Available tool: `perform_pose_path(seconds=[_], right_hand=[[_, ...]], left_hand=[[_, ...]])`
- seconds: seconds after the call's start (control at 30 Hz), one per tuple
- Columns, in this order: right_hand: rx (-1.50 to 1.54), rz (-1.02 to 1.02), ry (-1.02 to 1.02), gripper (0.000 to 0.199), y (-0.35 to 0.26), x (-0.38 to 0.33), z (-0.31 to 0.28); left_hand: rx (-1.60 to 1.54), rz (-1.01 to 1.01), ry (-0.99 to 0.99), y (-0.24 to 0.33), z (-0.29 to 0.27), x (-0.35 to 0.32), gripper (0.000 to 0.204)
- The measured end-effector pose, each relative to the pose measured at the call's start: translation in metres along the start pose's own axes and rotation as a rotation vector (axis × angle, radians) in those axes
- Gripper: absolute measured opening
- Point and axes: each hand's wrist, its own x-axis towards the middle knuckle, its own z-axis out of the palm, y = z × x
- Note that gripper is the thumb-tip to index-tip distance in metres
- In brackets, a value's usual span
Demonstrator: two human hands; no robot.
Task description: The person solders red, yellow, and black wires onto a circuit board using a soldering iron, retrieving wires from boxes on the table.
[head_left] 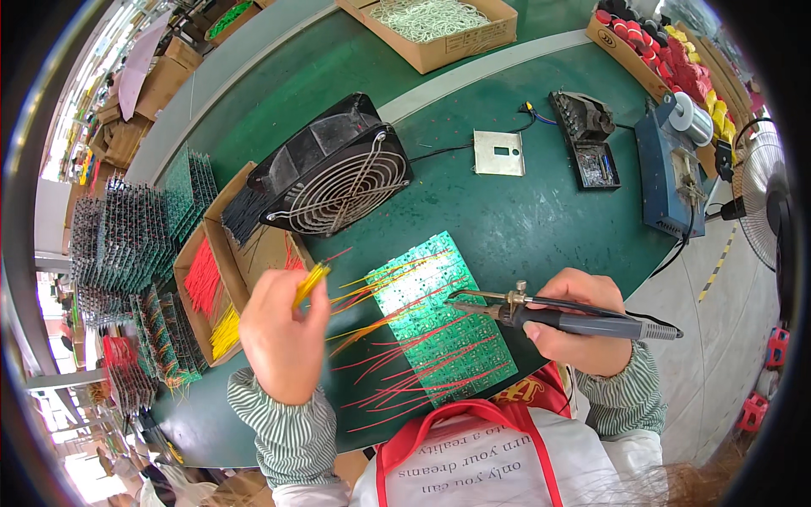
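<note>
My left hand (285, 329) is closed around a small bundle of yellow wires (312, 284), held above the table left of the circuit board. In my right hand (585, 321) is a soldering iron (583, 322) with a grey handle; its tip and a thin solder-feed tube point left over the board. The green circuit board panel (448, 325) lies tilted on the table between my hands. Red wires (397, 384) stick out from its lower left side, and yellow wires (372, 291) from its upper left part. Whether the iron's tip touches the board I cannot tell.
A black fan (334, 169) stands behind my left hand. Beside it, a cardboard box (239, 279) holds red, yellow and black wires. Stacked circuit boards (135, 232) fill the left. A blue soldering station (667, 173) with a solder reel (691, 120) sits at right, near a metal plate (498, 163).
</note>
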Motion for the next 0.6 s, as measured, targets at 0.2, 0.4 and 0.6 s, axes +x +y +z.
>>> perform_pose_path(seconds=[0.2, 0.4, 0.6], right_hand=[[0.011, 0.051, 0.045, 0.016, -0.002, -0.003, -0.005], [0.046, 0.087, 0.065, 0.015, 0.001, -0.001, -0.003], [0.006, 0.050, 0.020, 0.016, 0.006, 0.001, -0.005]], left_hand=[[-0.302, 0.307, -0.339, 0.026, 0.034, -0.011, 0.012], [-0.374, 0.288, -0.373, 0.024, 0.054, -0.006, 0.012], [-0.330, 0.305, -0.356, 0.025, 0.056, -0.006, 0.013]])
